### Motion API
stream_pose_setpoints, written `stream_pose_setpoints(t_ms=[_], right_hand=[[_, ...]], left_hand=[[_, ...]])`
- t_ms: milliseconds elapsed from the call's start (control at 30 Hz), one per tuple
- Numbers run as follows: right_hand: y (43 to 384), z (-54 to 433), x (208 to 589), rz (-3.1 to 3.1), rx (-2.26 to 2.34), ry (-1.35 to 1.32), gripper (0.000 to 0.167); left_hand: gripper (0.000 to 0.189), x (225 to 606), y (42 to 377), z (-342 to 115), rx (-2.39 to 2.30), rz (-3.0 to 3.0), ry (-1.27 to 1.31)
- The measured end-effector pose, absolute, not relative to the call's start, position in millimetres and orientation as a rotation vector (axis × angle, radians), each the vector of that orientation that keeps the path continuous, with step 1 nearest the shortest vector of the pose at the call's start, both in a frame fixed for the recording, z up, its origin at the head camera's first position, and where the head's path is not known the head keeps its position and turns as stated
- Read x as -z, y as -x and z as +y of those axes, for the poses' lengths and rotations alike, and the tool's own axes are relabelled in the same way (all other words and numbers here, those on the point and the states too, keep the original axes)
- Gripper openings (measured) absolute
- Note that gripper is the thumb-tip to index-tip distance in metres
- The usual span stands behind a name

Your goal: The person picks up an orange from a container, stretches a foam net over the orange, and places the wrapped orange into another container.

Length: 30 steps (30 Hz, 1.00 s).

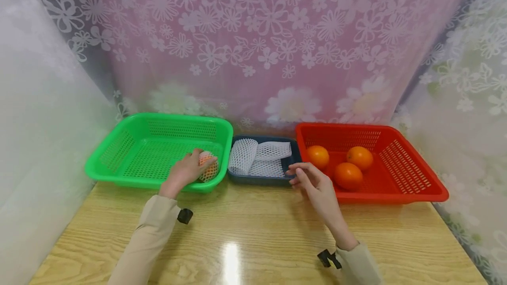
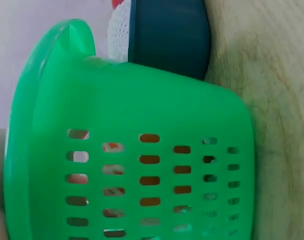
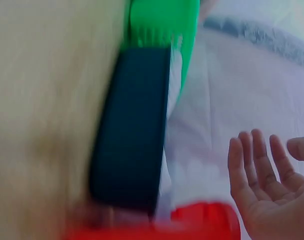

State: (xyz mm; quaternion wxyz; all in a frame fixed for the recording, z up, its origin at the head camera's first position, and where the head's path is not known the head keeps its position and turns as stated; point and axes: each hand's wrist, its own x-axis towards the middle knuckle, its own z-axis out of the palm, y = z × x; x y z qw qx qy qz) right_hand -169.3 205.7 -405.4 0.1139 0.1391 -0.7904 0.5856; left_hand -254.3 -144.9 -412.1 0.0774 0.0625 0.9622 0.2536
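Observation:
My left hand (image 1: 185, 171) reaches into the near right corner of the green basket (image 1: 158, 184). Its thumb and fingers hold an orange in a white foam net (image 1: 208, 167), low against the basket's wall. In the left wrist view that wall hides most of the hand. Over the gap between the dark blue tray (image 1: 261, 180) and the red basket (image 1: 396, 197) hovers my right hand (image 1: 317, 188). Nothing is in its fingers, which look loosely bent in the right wrist view. White foam nets (image 1: 243, 156) lie in the tray.
Three bare oranges (image 1: 348, 176) sit in the left part of the red basket. Both baskets and the tray stand side by side at the back of the wooden table (image 1: 245, 223). Behind them hangs a pink flowered curtain (image 1: 253, 47).

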Motion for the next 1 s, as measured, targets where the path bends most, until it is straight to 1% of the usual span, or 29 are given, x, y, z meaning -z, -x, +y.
stream_pose_setpoints(t_ms=[133, 267, 433, 567, 700, 867, 1000], right_hand=[[181.9, 228.1, 395.4, -2.385, -1.300, -0.291, 0.022], [194.9, 257.9, 389.7, -2.487, -0.847, -0.167, 0.028], [205.7, 295.6, 387.2, -2.710, -0.551, -0.059, 0.036], [214.4, 317.2, 388.9, -2.937, -0.455, -0.035, 0.042], [220.0, 328.7, 393.8, -3.090, -0.440, -0.043, 0.047], [223.3, 332.1, 397.9, -3.083, -0.428, -0.107, 0.046], [224.4, 331.9, 398.7, -3.088, -0.445, -0.117, 0.049]], left_hand=[[0.076, 412.8, 255.1, -145.2, -0.767, 2.887, -0.209], [0.076, 413.2, 255.5, -146.3, -0.808, 2.876, -0.213], [0.075, 414.7, 254.9, -146.1, -0.838, 2.884, -0.228], [0.073, 415.2, 253.8, -145.4, -0.822, 2.888, -0.231], [0.072, 415.3, 253.9, -144.6, -0.804, 2.883, -0.245], [0.074, 415.7, 256.0, -144.4, -0.827, 2.873, -0.252], [0.075, 415.9, 256.1, -144.8, -0.814, 2.882, -0.253]])
